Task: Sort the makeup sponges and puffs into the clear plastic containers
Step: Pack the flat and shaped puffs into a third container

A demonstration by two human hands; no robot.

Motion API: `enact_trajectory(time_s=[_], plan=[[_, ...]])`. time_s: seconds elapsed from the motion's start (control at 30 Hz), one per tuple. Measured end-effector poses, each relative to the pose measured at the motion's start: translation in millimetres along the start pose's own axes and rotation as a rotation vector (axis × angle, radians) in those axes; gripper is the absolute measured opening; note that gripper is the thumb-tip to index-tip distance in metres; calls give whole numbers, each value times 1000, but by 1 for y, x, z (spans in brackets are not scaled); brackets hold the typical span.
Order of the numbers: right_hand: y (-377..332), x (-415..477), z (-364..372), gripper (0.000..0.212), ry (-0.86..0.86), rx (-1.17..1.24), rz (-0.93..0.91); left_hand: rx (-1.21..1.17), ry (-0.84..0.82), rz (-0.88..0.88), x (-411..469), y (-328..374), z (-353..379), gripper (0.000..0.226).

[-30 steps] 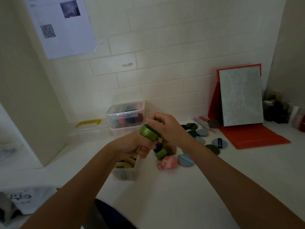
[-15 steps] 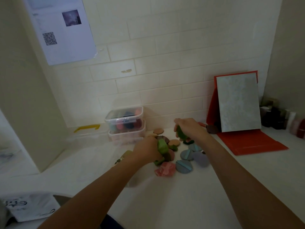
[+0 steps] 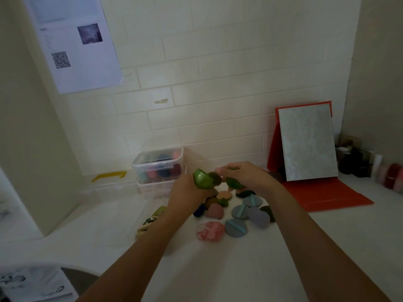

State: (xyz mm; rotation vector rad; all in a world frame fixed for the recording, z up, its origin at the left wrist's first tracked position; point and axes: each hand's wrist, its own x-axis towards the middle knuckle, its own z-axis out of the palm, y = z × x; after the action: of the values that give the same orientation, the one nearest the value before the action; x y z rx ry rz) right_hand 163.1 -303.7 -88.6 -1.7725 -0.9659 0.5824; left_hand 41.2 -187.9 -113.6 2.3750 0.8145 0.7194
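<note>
Two lidded clear containers (image 3: pixel 159 164) stand stacked on the white counter (image 3: pixel 218 269), backed against the tiled wall (image 3: pixel 218 83). Just right of them, the left hand (image 3: pixel 187 195) grips green sponges (image 3: pixel 201 179); the right hand (image 3: pixel 246 177) pinches a green sponge (image 3: pixel 232 184). Loose puffs (image 3: pixel 239 214) are scattered right and nearer. The red stand (image 3: pixel 322 195) sits well right. Bare counter runs in front.

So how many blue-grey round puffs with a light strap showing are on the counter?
3. The near puff beside the pink marbled sponge; middle puff just behind it; far puff near the right hand. Others may lie strap-down or hidden.
</note>
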Motion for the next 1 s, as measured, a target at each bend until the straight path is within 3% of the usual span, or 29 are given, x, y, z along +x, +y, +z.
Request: enact_trajectory(time_s=[0.1, 0.27, 0.33, 0.43, 0.5, 0.6, 0.87, 0.93, 1.0], plan=[[-3, -8, -14, 28, -39, 9, -75, -132, 68, 13, -8, 15, 8, 20], [4, -7, -33, 23, 55, -54, -131, -395, 107, 40, -18, 32, 31, 35], [8, -5, -37, 22, 143, -50, -123, -476, 113, 12, -16, 30, 42, 32], [11, -2, -40, 26, 388, -27, -159, -481, 59, -55, -6, 17, 59, 54], [8, -4, -43, 25, 464, 53, -224, -473, 28, -74, -3, 10, 66, 56], [2, -9, -47, 18, 333, 124, -298, -499, 91, -37, -6, 13, 68, 45], [6, 2, -30, 23, 119, -56, -250, -612, 42, 10, -17, 3, 70, 67], [8, 4, -26, 23, 68, -90, -228, -629, 32, 35, -20, 1, 64, 59], [10, 2, -20, 27, -12, -95, -210, -657, 33, 78, -20, 1, 61, 37]])
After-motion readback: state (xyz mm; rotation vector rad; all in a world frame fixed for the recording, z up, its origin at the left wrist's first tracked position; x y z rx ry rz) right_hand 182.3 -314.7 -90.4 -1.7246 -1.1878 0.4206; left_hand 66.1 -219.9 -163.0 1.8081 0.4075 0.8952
